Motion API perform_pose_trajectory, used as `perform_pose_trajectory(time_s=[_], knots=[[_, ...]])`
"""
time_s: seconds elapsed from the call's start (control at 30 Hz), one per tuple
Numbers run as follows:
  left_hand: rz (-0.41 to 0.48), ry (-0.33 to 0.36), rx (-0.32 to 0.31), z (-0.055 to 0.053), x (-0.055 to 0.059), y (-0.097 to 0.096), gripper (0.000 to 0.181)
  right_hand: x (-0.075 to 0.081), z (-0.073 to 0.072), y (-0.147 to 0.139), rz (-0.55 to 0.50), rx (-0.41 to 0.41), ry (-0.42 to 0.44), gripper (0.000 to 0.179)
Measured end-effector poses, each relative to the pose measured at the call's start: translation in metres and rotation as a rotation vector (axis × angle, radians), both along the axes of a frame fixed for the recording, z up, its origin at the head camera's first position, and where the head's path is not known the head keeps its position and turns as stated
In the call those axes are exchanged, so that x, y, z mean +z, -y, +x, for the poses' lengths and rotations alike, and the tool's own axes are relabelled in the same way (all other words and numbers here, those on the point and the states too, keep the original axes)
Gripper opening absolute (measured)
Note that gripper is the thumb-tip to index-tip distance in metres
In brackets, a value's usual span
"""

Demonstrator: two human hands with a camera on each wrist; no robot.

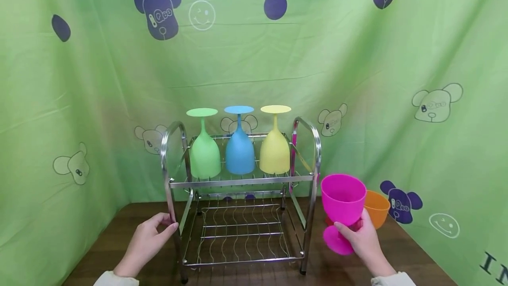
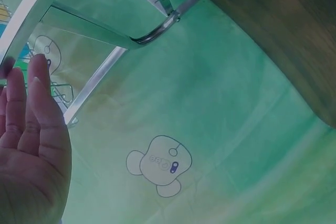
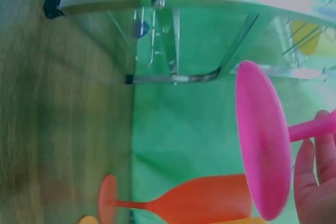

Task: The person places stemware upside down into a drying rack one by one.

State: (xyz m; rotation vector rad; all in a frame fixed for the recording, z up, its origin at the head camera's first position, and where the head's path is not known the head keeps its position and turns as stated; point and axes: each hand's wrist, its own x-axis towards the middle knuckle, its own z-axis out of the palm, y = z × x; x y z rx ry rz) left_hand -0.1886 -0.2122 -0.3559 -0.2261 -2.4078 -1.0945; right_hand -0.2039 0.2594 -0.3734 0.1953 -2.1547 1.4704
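Observation:
In the head view, my right hand grips a pink goblet by its stem, its bowl upward and tilted slightly. The right wrist view shows the goblet's round foot close up, with the fingers at the stem. My left hand is at the left front post of a metal dish rack, fingertips touching it; in the left wrist view its fingers look fairly straight. Upside down on the rack's upper tier stand a green goblet, a blue goblet and a yellow goblet.
Behind the right hand stands an orange goblet; a red-orange goblet shows beside it in the right wrist view. The rack's lower tier has wavy wires. A brown wooden table meets a green patterned curtain.

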Motion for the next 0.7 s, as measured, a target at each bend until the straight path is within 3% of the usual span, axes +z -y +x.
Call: perform_pose_trajectory(time_s=[0.17, 0.33, 0.43, 0.53, 0.63, 0.7], knots=[[0.017, -0.004, -0.011, -0.001, -0.002, 0.001, 0.007, 0.002, 0.010, 0.006, 0.046, -0.005, -0.068, 0.061], [0.035, -0.031, -0.012, -0.002, -0.007, 0.002, 0.009, 0.006, 0.017, 0.015, 0.048, -0.007, -0.192, 0.070], [0.044, -0.061, -0.015, -0.002, -0.011, 0.003, 0.009, 0.011, 0.023, 0.021, 0.062, 0.034, -0.304, 0.077], [0.055, -0.092, -0.005, -0.001, -0.013, 0.003, 0.010, 0.017, 0.025, 0.025, 0.133, 0.142, -0.495, 0.076], [0.042, -0.148, 0.074, 0.004, -0.010, 0.002, 0.011, 0.020, 0.023, 0.029, 0.247, 0.237, -0.648, 0.080], [-0.018, -0.249, 0.157, 0.009, -0.005, -0.001, 0.013, 0.021, 0.021, 0.031, 0.313, 0.268, -0.706, 0.085]])
